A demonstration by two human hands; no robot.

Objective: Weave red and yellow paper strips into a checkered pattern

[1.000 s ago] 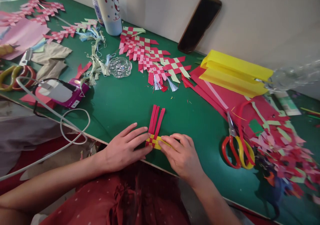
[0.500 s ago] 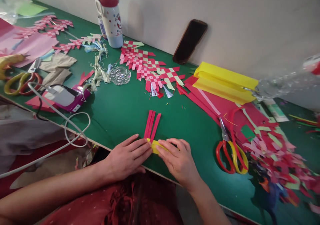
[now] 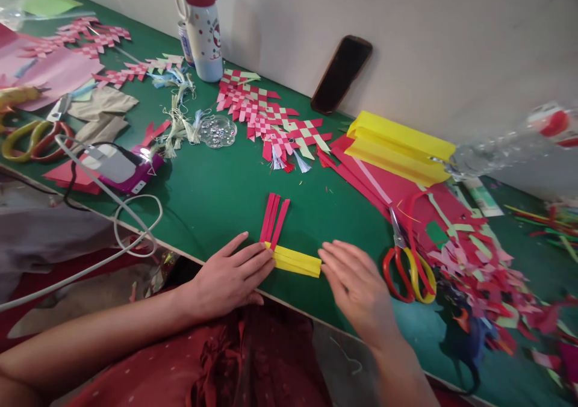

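My left hand (image 3: 237, 270) lies flat, its fingertips pressing on the left part of a small paper weave at the table's front edge. Red paper strips (image 3: 271, 220) stick out from it toward the back. Yellow paper strips (image 3: 298, 262) run out to the right and lie bare to their tips. Just past those tips is my right hand (image 3: 356, 280), fingers stretched out with nothing seen in them. My left fingers hide the weave's left end. To the right of my right hand lie scissors (image 3: 409, 271) with red and yellow handles.
Behind are woven paper fish (image 3: 271, 115), a bead dish (image 3: 218, 131) and a bottle (image 3: 208, 34). A phone (image 3: 342, 74) leans on the wall. Folded yellow paper (image 3: 397, 148) and paper scraps (image 3: 487, 268) lie right; a white cable (image 3: 135, 229) loops at left.
My right hand has let go of the yellow strips and moved right, uncovering their full length. My left hand stays on the weave. The view has shifted slightly.
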